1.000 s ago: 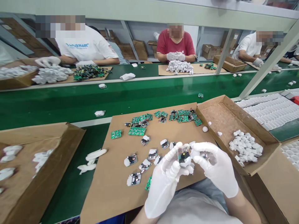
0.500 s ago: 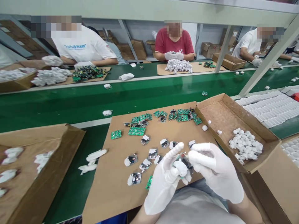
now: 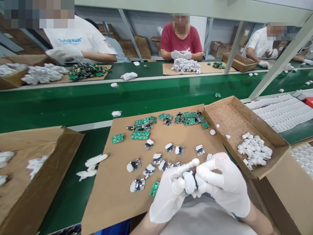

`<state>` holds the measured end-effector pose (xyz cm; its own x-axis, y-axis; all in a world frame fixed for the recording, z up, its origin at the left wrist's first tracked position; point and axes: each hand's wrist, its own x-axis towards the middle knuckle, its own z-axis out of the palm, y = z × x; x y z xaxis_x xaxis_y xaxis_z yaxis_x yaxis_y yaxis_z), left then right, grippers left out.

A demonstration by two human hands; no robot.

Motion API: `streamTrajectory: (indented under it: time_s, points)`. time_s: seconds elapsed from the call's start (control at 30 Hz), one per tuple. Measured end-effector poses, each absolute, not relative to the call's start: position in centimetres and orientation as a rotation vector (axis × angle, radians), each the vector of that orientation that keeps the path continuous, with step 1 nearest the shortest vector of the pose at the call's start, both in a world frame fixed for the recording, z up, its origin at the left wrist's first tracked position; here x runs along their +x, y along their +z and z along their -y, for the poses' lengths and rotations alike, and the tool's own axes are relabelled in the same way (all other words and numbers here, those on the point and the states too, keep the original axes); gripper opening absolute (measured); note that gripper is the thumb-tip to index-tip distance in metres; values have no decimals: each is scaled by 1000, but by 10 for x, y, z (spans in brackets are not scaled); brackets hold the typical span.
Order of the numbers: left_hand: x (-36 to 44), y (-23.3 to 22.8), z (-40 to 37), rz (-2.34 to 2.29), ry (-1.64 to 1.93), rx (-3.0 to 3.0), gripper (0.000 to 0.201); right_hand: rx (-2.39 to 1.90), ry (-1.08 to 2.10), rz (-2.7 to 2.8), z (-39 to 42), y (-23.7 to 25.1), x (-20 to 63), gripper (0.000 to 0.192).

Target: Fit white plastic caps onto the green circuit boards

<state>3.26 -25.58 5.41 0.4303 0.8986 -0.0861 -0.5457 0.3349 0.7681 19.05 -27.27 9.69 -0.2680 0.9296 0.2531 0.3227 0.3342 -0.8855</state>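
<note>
My gloved left hand (image 3: 167,194) is closed around a small circuit board with a rounded white plastic piece (image 3: 189,182) on it. My gloved right hand (image 3: 223,182) pinches at the right side of the same board, and its fingers partly cover it. Beyond my hands, on a cardboard sheet (image 3: 97,199), lie several boards with white pieces (image 3: 149,169). Bare green circuit boards (image 3: 140,134) are grouped farther back, and one green board (image 3: 154,189) lies just left of my left hand.
A cardboard tray (image 3: 220,112) on the right holds a pile of white pieces (image 3: 255,150). Another cardboard box (image 3: 56,169) stands left, with white gloves (image 3: 91,164) beside it. Behind runs a green conveyor belt (image 3: 151,98); co-workers (image 3: 181,40) sit across it. White trays (image 3: 276,111) stand right.
My right hand's fingers have closed in against the board in my left hand. Pieces on the belt have shifted right. The co-worker at left has drawn both hands together. The view has tilted slightly.
</note>
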Motion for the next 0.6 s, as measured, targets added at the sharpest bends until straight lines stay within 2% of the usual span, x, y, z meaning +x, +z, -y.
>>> streamTrajectory:
  time_s: [0.03, 0.1, 0.2, 0.27, 0.4, 0.5, 0.6]
  points:
    - [32, 52, 256, -573, 998, 734, 50, -1130, 961, 1768, 275, 95, 190, 41]
    - [31, 49, 256, -603, 957, 715, 56, -1136, 806, 1786, 282, 90, 191, 29]
    - [30, 47, 257, -629, 872, 677, 60, -1095, 394, 1735, 291, 83, 193, 38]
    - [29, 47, 258, -621, 828, 664, 56, -1100, 253, 1649, 292, 81, 191, 32]
    - [30, 47, 261, -515, 891, 635, 49, -1128, 233, 1570, 287, 83, 181, 17]
    - [31, 47, 261, -434, 912, 668, 41, -1066, 298, 1610, 281, 85, 173, 27]
    - [31, 48, 259, -461, 904, 710, 45, -1001, 368, 1612, 279, 82, 171, 28]
